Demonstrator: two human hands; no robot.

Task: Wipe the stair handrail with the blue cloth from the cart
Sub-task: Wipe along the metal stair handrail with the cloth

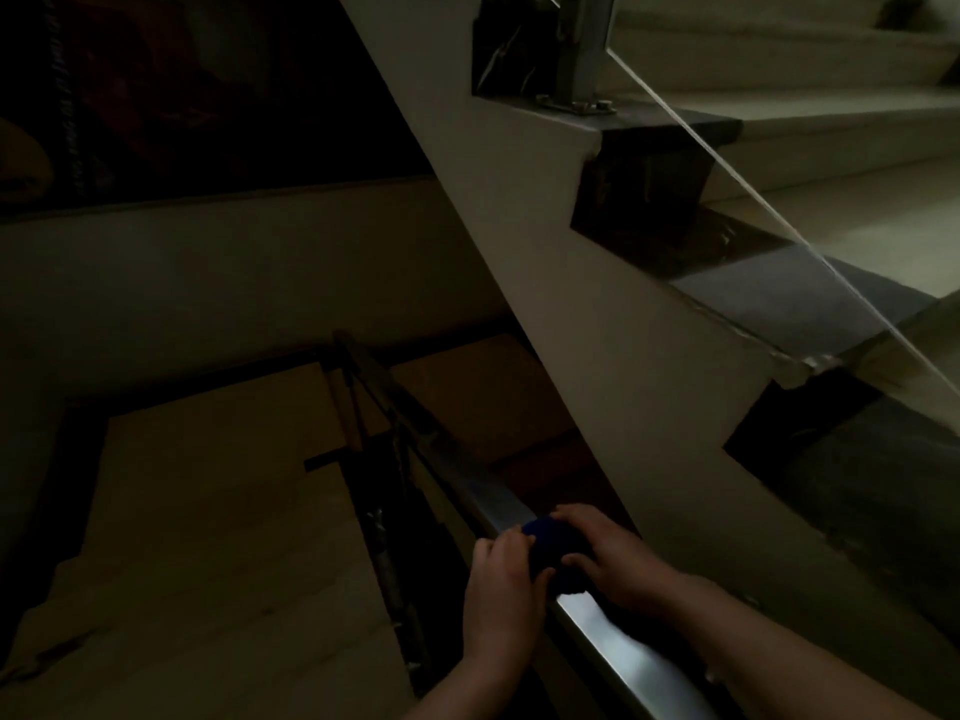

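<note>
Dim stairwell, seen from above. Both hands closed around a bunched blue cloth, pressed onto the top of the rail. Left hand on the near-left side of the cloth, fingers curled in and pinching its edge. Right hand laid over the right side, fingers bent down across the fabric. Cloth dark blue, soft and nubby, wadded to a rounded lump, mostly hidden between the hands. Bare forearms entering from the bottom edge.

Rail flat-topped and metallic, smooth, catching a pale sheen just below the hands; sloped away up-left into shadow. Thin dark balusters dropping beneath it.

Left of the rail, tan steps of a lower flight, smooth with faint veining, edged by dark strips. Right of the hands, a plain pale stringer wall rising diagonally. Above it, upper steps in light stone with dark risers, a clear glass panel along their edge, and a square metal post bolted to a step. Far upper left too dark to make out.
</note>
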